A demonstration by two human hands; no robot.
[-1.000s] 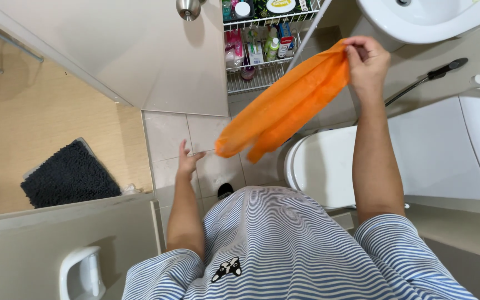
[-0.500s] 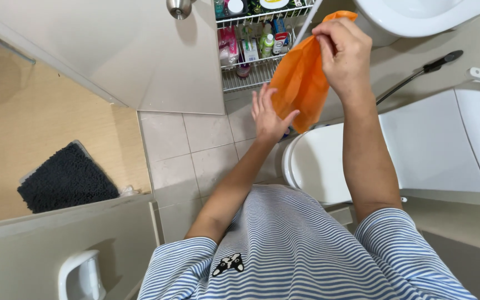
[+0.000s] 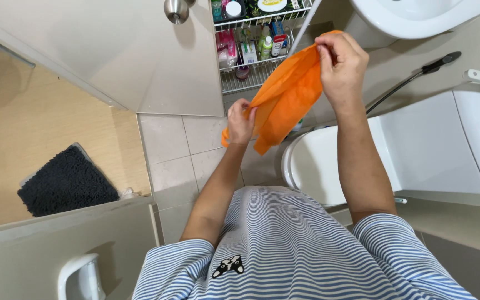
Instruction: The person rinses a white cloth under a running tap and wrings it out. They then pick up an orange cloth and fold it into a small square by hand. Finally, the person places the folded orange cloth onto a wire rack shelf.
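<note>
Above the toilet: my orange cloth [image 3: 284, 97] hangs stretched between both hands.
Cloth feel: probably light, soft, floppy; best pinched at its edges.
Right hand [image 3: 341, 66]: raised high, fingers pinching the top edge.
Left hand [image 3: 240, 119]: lower, arm extended forward, fingers closed on the bottom corner.
Below: white toilet lid [image 3: 329, 161].

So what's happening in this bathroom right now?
A person in a striped shirt stands over a closed white toilet holding an orange cloth with both hands. The right hand pinches its upper end, raised near the sink; the left hand grips its lower part, so the cloth hangs slanted between them. Behind it is a wire rack of bottles, and a dark mat lies on the wooden floor outside the door.
</note>
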